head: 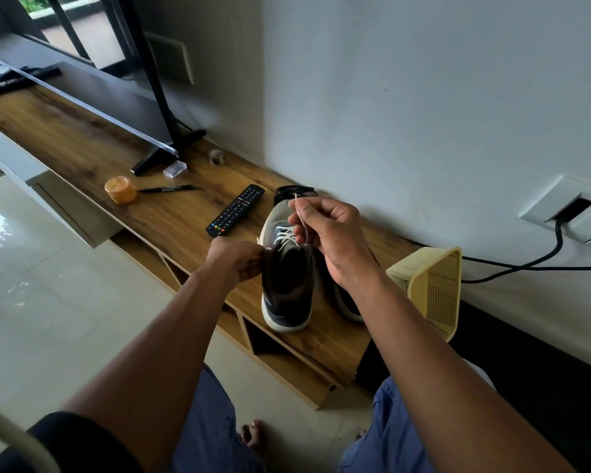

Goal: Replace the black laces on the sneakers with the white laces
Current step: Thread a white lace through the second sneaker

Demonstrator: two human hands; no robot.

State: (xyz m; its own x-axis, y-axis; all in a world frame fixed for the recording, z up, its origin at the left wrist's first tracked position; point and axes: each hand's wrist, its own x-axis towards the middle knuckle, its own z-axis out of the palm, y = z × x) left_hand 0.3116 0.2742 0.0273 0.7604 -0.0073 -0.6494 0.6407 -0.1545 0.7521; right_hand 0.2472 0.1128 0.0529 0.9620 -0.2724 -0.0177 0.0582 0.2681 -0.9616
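White lace (302,222) inside right grip (325,233) (pinched)

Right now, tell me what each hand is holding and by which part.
The right hand pinches the white lace near its free end, pulled up from the sneaker. The left hand grips the sneaker's side by the eyelets.

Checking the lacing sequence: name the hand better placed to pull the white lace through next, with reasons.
Right. The right hand already pinches the white lace end, raised above the eyelets of the sneaker. The left hand holds the sneaker's side, steadying it.
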